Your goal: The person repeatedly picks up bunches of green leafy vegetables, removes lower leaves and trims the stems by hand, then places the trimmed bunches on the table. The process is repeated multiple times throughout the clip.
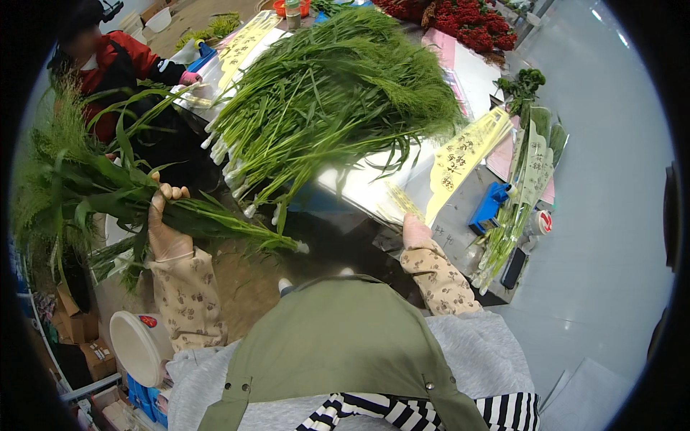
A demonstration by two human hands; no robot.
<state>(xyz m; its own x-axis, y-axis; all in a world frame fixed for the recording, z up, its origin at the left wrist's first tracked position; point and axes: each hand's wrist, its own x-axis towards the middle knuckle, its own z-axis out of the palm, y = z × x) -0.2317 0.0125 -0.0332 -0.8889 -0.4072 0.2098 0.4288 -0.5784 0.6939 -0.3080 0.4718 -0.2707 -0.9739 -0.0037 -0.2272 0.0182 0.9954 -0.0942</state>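
Observation:
My left hand (pixel 168 223), in a thin clear glove, is closed around a bunch of leafy green stems (pixel 226 215). Its feathery heads point left, and the white-wrapped stem ends point right. At the table's near edge, my right hand (pixel 416 231) has its fingers on the lower end of a yellow printed flower sleeve (pixel 458 159); the fingertips are partly hidden. The sleeve lies flat and bears writing. A large heap of similar feathery green stems (pixel 334 91) covers the middle of the table, its white-wrapped ends towards the near left.
A wrapped bunch (pixel 531 178), a blue tape dispenser (pixel 488 207) and a dark phone-like object (pixel 513 268) are at the table's right. Red flowers (pixel 469 27) lie at the back. Another person (pixel 124 59) stands far left. A white bucket (pixel 135 347) is by my left elbow.

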